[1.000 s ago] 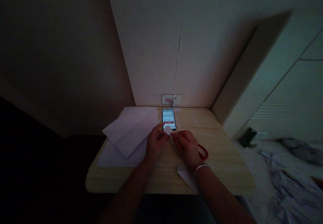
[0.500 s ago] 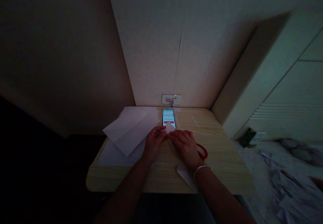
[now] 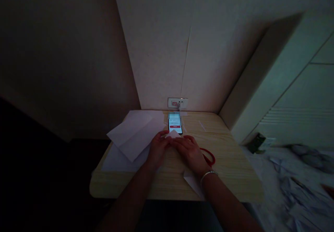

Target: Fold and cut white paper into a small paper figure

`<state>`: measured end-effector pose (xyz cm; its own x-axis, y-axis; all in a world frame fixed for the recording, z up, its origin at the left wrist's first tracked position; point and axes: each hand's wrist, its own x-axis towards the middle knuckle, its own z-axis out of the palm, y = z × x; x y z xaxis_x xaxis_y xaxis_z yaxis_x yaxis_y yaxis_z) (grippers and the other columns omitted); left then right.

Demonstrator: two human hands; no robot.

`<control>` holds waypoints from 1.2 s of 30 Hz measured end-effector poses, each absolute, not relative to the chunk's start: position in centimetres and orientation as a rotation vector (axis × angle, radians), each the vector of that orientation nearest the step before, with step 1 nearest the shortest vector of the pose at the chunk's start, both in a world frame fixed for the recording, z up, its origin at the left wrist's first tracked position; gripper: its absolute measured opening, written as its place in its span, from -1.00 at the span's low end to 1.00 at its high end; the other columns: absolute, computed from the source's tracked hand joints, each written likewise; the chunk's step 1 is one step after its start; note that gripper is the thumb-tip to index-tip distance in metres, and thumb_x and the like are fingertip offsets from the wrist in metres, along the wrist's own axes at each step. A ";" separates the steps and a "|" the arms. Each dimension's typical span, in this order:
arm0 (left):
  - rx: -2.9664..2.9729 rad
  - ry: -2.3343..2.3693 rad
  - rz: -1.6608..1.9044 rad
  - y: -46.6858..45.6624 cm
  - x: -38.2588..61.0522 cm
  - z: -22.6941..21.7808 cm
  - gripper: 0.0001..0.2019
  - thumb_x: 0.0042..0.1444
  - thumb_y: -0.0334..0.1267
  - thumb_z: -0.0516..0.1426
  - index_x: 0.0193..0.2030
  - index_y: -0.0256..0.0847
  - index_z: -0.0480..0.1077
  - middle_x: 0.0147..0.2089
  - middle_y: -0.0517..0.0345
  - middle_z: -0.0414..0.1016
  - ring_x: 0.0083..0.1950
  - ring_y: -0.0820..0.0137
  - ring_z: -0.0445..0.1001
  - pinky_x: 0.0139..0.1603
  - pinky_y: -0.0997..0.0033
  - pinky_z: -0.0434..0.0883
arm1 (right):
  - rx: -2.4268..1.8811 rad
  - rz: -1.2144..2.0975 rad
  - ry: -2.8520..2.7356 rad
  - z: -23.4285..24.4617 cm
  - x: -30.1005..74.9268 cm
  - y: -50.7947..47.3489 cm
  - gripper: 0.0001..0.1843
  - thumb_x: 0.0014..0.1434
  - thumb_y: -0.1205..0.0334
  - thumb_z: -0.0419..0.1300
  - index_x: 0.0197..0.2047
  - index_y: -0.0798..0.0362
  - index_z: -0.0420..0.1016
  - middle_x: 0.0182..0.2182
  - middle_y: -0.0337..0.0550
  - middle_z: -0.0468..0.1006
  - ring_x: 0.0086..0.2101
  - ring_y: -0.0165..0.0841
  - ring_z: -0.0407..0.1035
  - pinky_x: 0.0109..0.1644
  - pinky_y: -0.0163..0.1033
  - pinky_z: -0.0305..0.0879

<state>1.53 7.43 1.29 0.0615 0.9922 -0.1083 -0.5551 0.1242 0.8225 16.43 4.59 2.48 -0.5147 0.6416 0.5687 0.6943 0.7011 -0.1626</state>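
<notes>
A small folded piece of white paper (image 3: 173, 133) is pinched between my two hands, its pointed top showing above my fingers. My left hand (image 3: 158, 147) grips its left side with closed fingers. From the right, my right hand (image 3: 190, 152) lays its fingers over the lower part, which hides that part. Just beyond the paper, a lit phone (image 3: 174, 122) lies on the table. Red-handled scissors (image 3: 212, 158) lie partly under my right hand, their blades hidden. Another white paper piece (image 3: 191, 182) rests near the front edge beneath my right wrist.
Large white paper sheets (image 3: 133, 138) overlap on the left of the wooden table (image 3: 229, 176). A wall socket (image 3: 177, 102) with a plug sits behind the phone. Thin paper strips (image 3: 202, 125) lie at the back right. To the right is a bed (image 3: 271, 172) with rumpled cloth.
My right hand's fingers have slid slightly left over the paper, covering more of it. The paper's tip sits a little lower, and more of the phone shows.
</notes>
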 end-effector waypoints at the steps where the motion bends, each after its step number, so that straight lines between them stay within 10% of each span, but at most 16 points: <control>1: 0.670 0.794 1.319 7.4 1.5 1.4 -0.63 -0.18 -0.37 0.28 -0.16 -0.25 0.36 -0.41 0.21 0.51 -0.37 0.50 0.47 -0.28 0.50 0.41 | -1.019 -0.113 -2.290 2.5 16.4 4.6 -0.59 0.27 0.36 0.03 0.16 -0.10 0.28 -0.03 -0.15 0.51 -0.03 -0.29 0.35 0.07 -0.04 0.16; 11: 0.656 0.835 1.266 7.3 1.3 1.6 -0.57 -0.25 -0.38 0.30 -0.16 -0.23 0.36 -0.45 0.23 0.50 -0.41 0.49 0.47 -0.37 0.56 0.37 | -0.966 -0.087 -2.340 2.6 16.2 4.5 -0.65 0.25 0.35 0.06 0.08 -0.10 0.35 -0.06 -0.19 0.53 0.02 -0.30 0.31 0.19 0.02 0.05; 20: 0.905 0.723 1.306 7.0 1.9 1.6 -0.68 -0.09 -0.24 0.25 -0.15 -0.22 0.42 -0.24 0.12 0.53 -0.23 0.40 0.50 -0.14 0.37 0.43 | -1.153 0.167 -1.837 1.8 16.3 5.1 -0.89 0.18 0.21 0.15 -0.28 0.01 0.50 -0.37 -0.13 0.53 -0.28 -0.25 0.38 -0.12 -0.08 0.29; 36: 1.041 0.836 1.331 7.3 2.1 1.0 -0.80 -0.14 -0.27 0.27 -0.41 -0.24 0.33 -0.47 0.24 0.48 -0.39 0.47 0.46 -0.27 0.47 0.41 | -1.088 0.622 -1.439 0.6 16.0 5.8 -0.90 0.14 0.20 0.17 -0.38 0.02 0.46 -0.10 -0.07 0.36 -0.09 -0.28 0.34 0.02 -0.11 0.26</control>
